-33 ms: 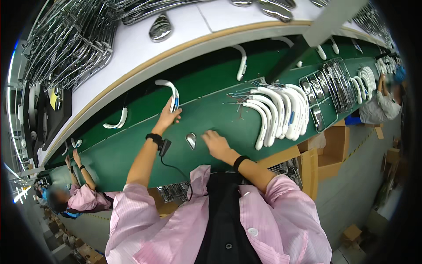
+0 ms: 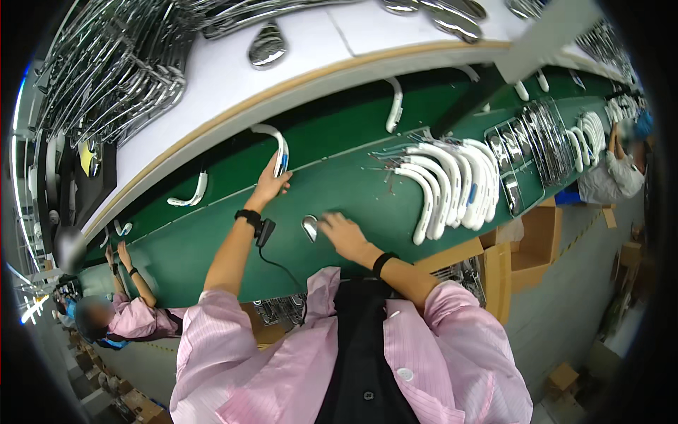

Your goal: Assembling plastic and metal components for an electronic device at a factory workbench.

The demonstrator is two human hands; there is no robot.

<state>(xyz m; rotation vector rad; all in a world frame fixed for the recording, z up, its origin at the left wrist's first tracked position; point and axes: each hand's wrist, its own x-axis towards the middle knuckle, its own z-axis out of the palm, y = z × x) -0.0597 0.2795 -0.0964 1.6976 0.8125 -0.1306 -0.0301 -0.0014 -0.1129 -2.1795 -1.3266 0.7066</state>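
Left hand [image 2: 270, 187] is stretched out over the green desk [image 2: 212, 247], fingers closed around the lower end of a white curved band [image 2: 277, 147] near the far edge. Right hand [image 2: 341, 234] lies spread flat just beside a small shiny metal piece [image 2: 309, 227], close to the near edge.

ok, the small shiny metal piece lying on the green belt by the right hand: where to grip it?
Probably by the long edges of the metal piece, coming from above: it lies flat and alone on the green belt, its sides open. The right hand is just beside it.
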